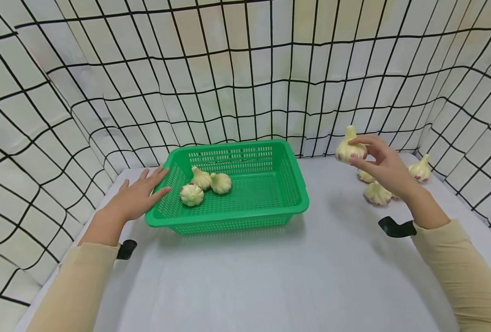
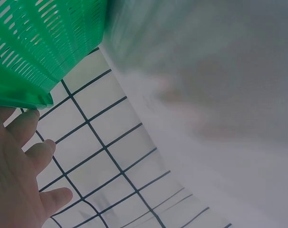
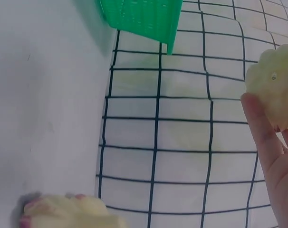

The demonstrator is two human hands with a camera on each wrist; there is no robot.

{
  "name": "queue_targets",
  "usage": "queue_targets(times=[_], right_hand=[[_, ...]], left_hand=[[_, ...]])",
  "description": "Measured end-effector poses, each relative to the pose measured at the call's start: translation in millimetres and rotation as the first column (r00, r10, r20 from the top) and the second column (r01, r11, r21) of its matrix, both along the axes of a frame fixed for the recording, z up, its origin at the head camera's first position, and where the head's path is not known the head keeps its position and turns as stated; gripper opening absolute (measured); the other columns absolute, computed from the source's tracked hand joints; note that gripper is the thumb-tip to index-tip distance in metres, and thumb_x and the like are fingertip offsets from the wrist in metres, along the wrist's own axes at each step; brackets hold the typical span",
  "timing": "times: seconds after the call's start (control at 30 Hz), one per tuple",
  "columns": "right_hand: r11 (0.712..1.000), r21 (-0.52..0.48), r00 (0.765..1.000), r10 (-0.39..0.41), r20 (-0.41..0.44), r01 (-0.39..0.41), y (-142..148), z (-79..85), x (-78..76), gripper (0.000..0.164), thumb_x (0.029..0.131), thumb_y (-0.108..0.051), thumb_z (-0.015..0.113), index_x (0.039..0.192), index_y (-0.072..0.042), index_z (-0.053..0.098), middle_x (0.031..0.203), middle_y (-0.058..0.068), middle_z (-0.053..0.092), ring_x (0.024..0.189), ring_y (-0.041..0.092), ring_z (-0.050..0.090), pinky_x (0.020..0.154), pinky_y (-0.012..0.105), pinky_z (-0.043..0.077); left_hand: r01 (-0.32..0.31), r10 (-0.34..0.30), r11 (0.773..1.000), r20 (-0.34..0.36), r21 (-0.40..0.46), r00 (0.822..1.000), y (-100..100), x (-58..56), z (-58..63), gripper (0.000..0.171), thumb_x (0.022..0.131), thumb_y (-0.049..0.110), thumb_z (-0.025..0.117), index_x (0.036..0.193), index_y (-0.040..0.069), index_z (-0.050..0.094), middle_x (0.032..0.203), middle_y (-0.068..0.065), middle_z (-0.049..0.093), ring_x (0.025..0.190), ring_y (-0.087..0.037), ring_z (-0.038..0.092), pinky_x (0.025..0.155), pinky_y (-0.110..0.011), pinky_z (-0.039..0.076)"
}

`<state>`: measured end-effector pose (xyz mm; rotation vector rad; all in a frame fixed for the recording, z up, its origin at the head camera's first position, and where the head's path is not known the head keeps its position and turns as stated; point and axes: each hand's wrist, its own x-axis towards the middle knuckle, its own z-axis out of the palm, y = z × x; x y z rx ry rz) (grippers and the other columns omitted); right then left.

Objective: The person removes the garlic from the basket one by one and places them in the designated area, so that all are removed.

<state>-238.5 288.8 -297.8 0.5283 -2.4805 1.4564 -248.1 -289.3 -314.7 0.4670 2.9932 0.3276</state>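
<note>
My right hand [image 1: 384, 163] pinches a garlic bulb [image 1: 349, 148] between thumb and fingers, holding it up off the table with its stem pointing upward. In the right wrist view the same garlic bulb [image 3: 274, 90] shows its underside. My left hand [image 1: 135, 196] rests with straight, spread fingers on the left rim of a green plastic basket [image 1: 237, 220]. Left wrist view: the fingers [image 2: 39, 154] touch the basket's rim [image 2: 25, 102]. Inside the basket, at its left end, lie three garlic bulbs [image 1: 192, 194].
Several more garlic bulbs [image 1: 377, 193] lie on the white table [image 1: 245, 276] below and behind my right hand, partly hidden by it. One bulb [image 1: 421, 168] sits farther right. A white wall with a black grid [image 1: 254, 69] encloses the table's back and sides.
</note>
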Motion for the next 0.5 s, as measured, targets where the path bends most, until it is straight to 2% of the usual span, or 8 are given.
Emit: queue_targets(times=[0.1, 0.2, 0.3, 0.43, 0.5], right_hand=[[1.0, 0.01, 0.997, 0.006, -0.077, -0.006, 9, -3.8, 1.0, 0.039, 0.099, -0.003, 0.067, 0.137, -0.003, 0.058, 0.141, -0.008, 0.047, 0.131, 0.011, 0.042, 0.09, 0.014, 0.042], [1.0, 0.011, 0.993, -0.016, -0.116, 0.017, 20, -8.0, 4.8, 0.038, 0.097, 0.002, 0.068, 0.134, -0.001, 0.061, 0.143, -0.011, 0.046, 0.125, 0.007, 0.042, 0.086, 0.009, 0.045], [0.999, 0.012, 0.989, -0.031, -0.146, 0.033, 31, -11.1, 8.9, 0.038, 0.095, 0.005, 0.069, 0.132, 0.0, 0.062, 0.143, -0.011, 0.044, 0.122, 0.007, 0.044, 0.082, 0.007, 0.049], [0.999, 0.015, 0.98, -0.046, -0.193, 0.05, 43, -14.2, 11.7, 0.039, 0.092, 0.009, 0.069, 0.13, 0.005, 0.062, 0.14, -0.01, 0.045, 0.12, 0.006, 0.047, 0.084, 0.007, 0.049], [0.998, 0.007, 0.979, -0.066, -0.194, 0.068, 49, -15.8, 13.1, 0.039, 0.092, 0.01, 0.069, 0.129, 0.003, 0.063, 0.138, -0.011, 0.046, 0.119, 0.005, 0.049, 0.085, 0.006, 0.048]], left_hand=[[0.0, 0.0, 1.0, -0.002, -0.001, 1.0, -1, -0.2, -0.8, 0.077, 0.108, 0.058, 0.031, 0.165, 0.009, 0.013, 0.169, -0.022, 0.011, 0.153, -0.05, 0.0, 0.111, -0.078, -0.004], [0.004, -0.004, 1.0, -0.002, -0.002, 1.0, 0, -0.5, -1.4, 0.077, 0.109, 0.058, 0.031, 0.165, 0.009, 0.013, 0.169, -0.022, 0.011, 0.153, -0.05, 0.0, 0.111, -0.078, -0.004], [0.004, -0.004, 1.0, 0.001, 0.0, 1.0, 1, -0.7, -1.6, 0.077, 0.109, 0.058, 0.031, 0.165, 0.009, 0.013, 0.169, -0.022, 0.011, 0.153, -0.05, -0.001, 0.111, -0.078, -0.004], [0.001, -0.001, 1.0, 0.005, 0.006, 1.0, 0, -0.6, -0.6, 0.077, 0.109, 0.057, 0.031, 0.165, 0.009, 0.013, 0.169, -0.023, 0.011, 0.152, -0.05, -0.001, 0.111, -0.078, -0.004], [0.001, -0.001, 1.0, 0.005, 0.008, 1.0, 0, -1.0, -0.1, 0.077, 0.109, 0.057, 0.031, 0.165, 0.008, 0.013, 0.168, -0.023, 0.011, 0.152, -0.05, -0.001, 0.111, -0.079, -0.004]])
